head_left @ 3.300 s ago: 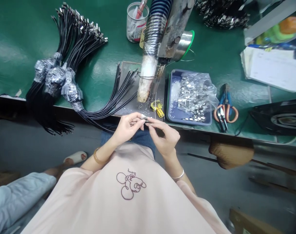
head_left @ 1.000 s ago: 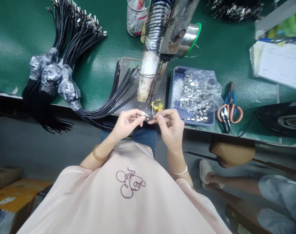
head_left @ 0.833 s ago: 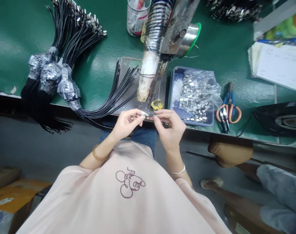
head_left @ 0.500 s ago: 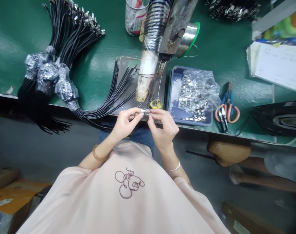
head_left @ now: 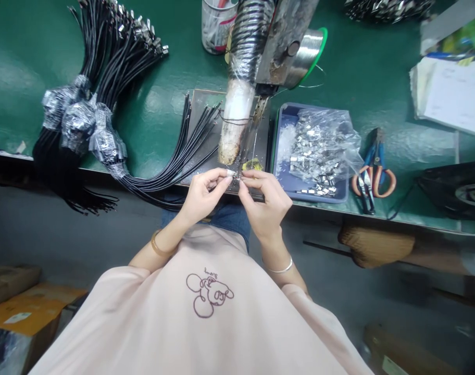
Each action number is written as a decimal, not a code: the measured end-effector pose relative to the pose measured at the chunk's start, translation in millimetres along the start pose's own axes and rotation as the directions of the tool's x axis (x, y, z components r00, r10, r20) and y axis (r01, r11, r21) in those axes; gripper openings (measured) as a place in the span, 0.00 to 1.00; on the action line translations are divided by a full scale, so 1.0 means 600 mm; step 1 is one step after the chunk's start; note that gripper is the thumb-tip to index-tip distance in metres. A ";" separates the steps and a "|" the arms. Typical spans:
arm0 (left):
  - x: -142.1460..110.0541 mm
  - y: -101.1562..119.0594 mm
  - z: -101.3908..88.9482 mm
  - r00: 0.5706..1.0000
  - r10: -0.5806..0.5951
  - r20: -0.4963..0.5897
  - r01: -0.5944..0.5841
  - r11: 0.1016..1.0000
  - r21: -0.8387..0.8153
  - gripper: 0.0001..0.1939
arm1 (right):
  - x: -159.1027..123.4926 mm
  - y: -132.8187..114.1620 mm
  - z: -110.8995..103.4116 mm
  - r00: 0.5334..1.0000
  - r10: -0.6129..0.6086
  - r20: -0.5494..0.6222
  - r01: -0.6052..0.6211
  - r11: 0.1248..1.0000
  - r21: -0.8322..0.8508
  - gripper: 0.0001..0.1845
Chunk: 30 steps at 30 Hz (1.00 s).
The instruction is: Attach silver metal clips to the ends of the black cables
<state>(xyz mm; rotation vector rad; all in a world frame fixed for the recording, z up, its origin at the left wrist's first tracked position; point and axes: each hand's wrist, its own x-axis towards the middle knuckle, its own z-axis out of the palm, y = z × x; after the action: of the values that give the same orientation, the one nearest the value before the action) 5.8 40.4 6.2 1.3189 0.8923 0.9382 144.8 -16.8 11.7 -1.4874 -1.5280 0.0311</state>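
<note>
The left hand and right hand pinch a small metal piece between their fingers at the table's near edge, a blue tray at its two o'clock.

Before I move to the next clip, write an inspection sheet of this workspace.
Surface: green worktop, speckled dark plate.
Items in hand: tiny metal piece, details too small to tell.
Clutter: blue tray with metal connectors and clear bag; orange-handled pliers to its right.
Hands: left hand and right hand pinch the piece.
Cables: black cables, bundles bound in plastic film, some ends past the front edge.
Surroundings: cardboard boxes low at left.
</note>
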 end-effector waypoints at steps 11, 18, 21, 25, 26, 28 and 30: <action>0.001 0.005 -0.003 0.999 -0.023 0.026 0.024 0.999 -0.036 0.20 | 0.004 -0.006 -0.004 0.999 -0.047 -0.011 0.047 0.999 -0.013 0.08; -0.002 0.001 -0.005 0.999 -0.035 0.029 0.036 0.998 -0.055 0.19 | -0.003 -0.001 -0.003 0.996 -0.085 0.012 0.086 0.996 -0.038 0.08; -0.003 0.002 -0.004 0.999 -0.030 0.025 0.031 0.999 -0.034 0.17 | -0.004 -0.001 -0.003 0.996 -0.087 -0.009 0.086 0.996 -0.025 0.08; -0.005 0.005 -0.003 0.999 -0.031 0.028 0.030 1.000 0.002 0.15 | -0.005 -0.001 -0.003 0.999 -0.052 -0.015 0.053 0.999 0.006 0.07; -0.005 0.005 -0.003 0.999 -0.028 0.027 0.028 1.000 0.008 0.15 | -0.005 -0.002 -0.003 0.999 -0.040 -0.010 0.040 0.999 0.014 0.07; -0.006 0.005 -0.003 1.000 -0.022 0.018 0.022 1.000 0.010 0.14 | -0.005 -0.003 -0.004 1.000 -0.021 0.003 0.021 0.999 0.024 0.07; -0.005 0.005 -0.002 1.000 -0.016 0.005 0.016 1.000 0.002 0.14 | -0.004 -0.003 -0.004 1.000 -0.016 0.015 0.016 1.000 0.023 0.07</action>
<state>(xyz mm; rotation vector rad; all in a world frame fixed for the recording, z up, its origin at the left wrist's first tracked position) 3.2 38.0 9.0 1.3135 0.8990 0.9208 144.4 -20.7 12.7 -1.4597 -1.5468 0.0503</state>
